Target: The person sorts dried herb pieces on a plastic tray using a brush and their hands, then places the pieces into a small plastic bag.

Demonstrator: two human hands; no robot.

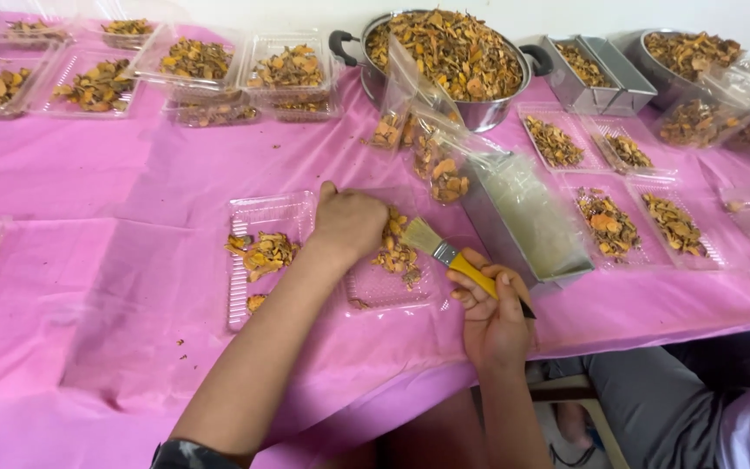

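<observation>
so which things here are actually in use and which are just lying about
In use:
left hand on open clear tray
right hand holding yellow-handled brush
orange dried pieces

Lying about:
big pot
filled trays
metal tins

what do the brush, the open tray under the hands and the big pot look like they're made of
Brush: pale bristles, shiny band that looks like metal, glossy yellow handle, plastic or painted wood.
Open tray: thin clear plastic; the pink cloth shows through its ribbed surface.
Big pot: bright reflective metal, likely stainless steel, with dark handles.
</observation>
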